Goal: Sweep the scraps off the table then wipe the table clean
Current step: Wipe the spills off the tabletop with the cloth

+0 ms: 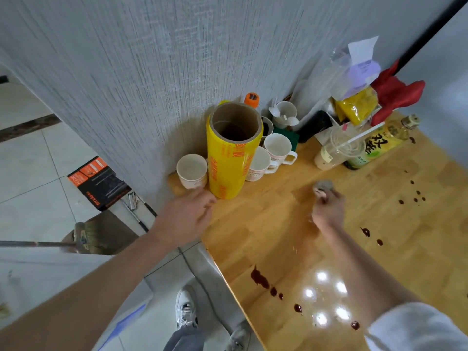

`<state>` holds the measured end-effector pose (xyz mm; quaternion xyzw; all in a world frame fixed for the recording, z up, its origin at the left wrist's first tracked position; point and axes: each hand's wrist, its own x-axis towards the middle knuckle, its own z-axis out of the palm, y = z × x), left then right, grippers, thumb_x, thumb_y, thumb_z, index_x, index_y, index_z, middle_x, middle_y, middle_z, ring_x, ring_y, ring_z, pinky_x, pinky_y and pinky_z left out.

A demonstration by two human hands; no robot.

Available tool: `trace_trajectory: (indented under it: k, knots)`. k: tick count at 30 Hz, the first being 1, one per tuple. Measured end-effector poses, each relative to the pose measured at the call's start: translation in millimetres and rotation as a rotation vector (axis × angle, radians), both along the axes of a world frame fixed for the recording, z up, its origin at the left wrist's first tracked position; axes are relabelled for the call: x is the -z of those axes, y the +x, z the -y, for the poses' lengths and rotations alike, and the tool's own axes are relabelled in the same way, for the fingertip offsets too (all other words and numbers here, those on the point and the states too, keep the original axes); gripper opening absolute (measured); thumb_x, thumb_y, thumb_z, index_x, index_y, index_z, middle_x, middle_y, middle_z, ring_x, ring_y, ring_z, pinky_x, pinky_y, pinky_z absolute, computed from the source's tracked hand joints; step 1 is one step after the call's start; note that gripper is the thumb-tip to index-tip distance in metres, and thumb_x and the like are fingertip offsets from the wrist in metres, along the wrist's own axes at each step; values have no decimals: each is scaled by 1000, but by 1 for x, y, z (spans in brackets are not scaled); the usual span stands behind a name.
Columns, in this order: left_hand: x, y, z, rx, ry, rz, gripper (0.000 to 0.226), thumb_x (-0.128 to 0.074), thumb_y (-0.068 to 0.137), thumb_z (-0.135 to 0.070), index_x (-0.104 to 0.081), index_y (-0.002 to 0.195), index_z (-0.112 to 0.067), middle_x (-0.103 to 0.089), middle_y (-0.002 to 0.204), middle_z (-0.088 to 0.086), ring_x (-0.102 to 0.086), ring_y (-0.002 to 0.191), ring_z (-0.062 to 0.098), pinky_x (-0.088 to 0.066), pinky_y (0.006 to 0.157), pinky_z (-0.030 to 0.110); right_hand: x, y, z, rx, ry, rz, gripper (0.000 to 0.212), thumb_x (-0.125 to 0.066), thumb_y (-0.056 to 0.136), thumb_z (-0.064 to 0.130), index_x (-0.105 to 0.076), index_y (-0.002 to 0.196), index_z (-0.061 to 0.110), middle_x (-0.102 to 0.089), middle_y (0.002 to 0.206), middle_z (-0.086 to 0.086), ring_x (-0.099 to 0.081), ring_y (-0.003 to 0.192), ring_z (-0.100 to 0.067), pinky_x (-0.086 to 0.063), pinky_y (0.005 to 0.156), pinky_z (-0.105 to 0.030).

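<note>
Both hands over table (278, 224): right hand (328, 211) grip clenches cloth (324, 184) at fingertips; left hand (186, 219) loose

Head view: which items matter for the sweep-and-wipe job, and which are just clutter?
Job:
- table
- grey cloth, gripped in the right hand
- dark stains on the wood
- left hand, at the table edge

Clutter:
- yellow film roll
- paper cup
- mugs
- green bottle
- broom on the floor

Honey-yellow wood-grain tabletop (291, 224) with dark red-brown spots (259, 277); yellow, orange-printed film roll (231, 163); white cups (191, 171); grey rag (325, 184).
</note>
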<state>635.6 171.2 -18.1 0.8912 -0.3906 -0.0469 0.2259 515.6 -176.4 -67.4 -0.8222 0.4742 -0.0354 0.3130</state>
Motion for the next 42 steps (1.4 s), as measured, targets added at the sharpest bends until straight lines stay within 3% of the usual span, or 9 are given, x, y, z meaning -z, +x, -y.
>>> trace_trajectory:
  k: [6,13,21,27,29,33,35,38,42]
  knots:
    - [19,-13,60,256,362,-232,59,-45,98,-6,-40,151,-30,-24,163,-8,-22,150,12,-31,116,30,7,-30,-91,-1006,5,71,45,-61,86,-3,-72,121,22,-52,141,15,-52,126,-7,-48,102,-27]
    - [35,-19,75,261,582,-319,77,-51,97,-4,-15,158,-35,8,167,-4,4,154,14,-35,116,41,-10,-25,54,-96,1,-26,44,-47,99,9,-57,139,25,-66,129,-7,-66,82,-24,-50,57,-20]
    - [35,-7,77,210,555,-543,67,-41,101,-8,-19,158,-35,3,167,-8,4,153,11,-18,123,35,9,-69,-50,-1002,67,12,39,-62,89,5,-74,114,33,-56,136,21,-58,121,-8,-53,97,-29]
    - [37,-14,76,173,535,-561,73,-41,99,-1,-17,157,-38,6,167,-10,9,153,11,-14,125,36,-12,-74,48,-148,-13,-35,39,-50,99,11,-61,134,24,-59,141,0,-65,111,-25,-55,72,-25]
    - [35,-12,76,147,509,-608,69,-38,100,0,-22,157,-36,4,167,-11,7,153,9,-13,125,35,-10,-55,20,-182,-23,-12,39,-49,100,12,-60,134,27,-56,144,2,-64,113,-24,-58,83,-39]
    - [31,-7,78,79,465,-687,64,-33,101,3,-28,156,-30,-2,167,-12,0,153,8,-12,122,28,3,-58,-93,-821,137,48,30,-57,93,20,-69,115,36,-70,108,16,-69,81,0,-60,64,-24]
    - [32,-5,79,76,464,-693,65,-32,101,4,-26,157,-29,-2,167,-11,0,153,9,-12,122,27,7,-85,-113,-1048,169,-18,32,-56,89,19,-74,110,35,-70,118,20,-65,101,4,-55,88,-20]
    - [35,-7,78,90,479,-671,65,-33,102,1,-21,158,-30,2,167,-11,2,153,9,-13,121,27,-6,-111,-70,-864,173,10,30,-57,89,16,-77,96,38,-71,119,17,-66,105,-2,-56,86,-21]
    - [38,-4,73,124,456,-673,70,-35,99,3,-20,158,-32,2,166,-14,2,152,6,-14,120,27,-15,-96,-30,-215,75,39,36,-54,98,14,-65,123,38,-61,137,10,-65,111,-16,-55,76,-25]
